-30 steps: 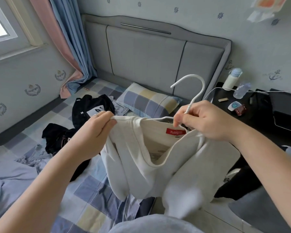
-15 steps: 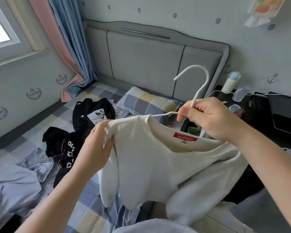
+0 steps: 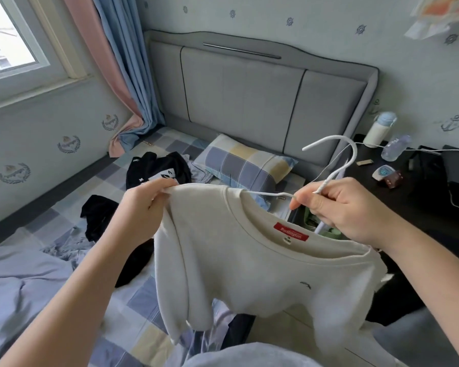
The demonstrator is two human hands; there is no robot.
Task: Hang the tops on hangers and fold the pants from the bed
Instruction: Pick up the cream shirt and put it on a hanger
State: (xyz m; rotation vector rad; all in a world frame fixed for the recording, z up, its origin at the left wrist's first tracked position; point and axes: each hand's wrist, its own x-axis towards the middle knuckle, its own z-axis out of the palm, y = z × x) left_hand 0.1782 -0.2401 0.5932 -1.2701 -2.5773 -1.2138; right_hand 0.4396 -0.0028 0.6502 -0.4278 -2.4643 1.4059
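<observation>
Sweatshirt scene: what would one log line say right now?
left hand: pinches sweatshirt shoulder | right hand: grips hanger | hanger: inside collar | black clothes: on bed

A red label sewn inside the back of the neck of the white top carries white lettering that reads about as "Paddington". Just below it sits a small white tag, its print too small to read. On the right of the top's chest is a small dark swoosh-like logo without letters. The black garment, far left on the bed, bears white print that cannot be read.
</observation>
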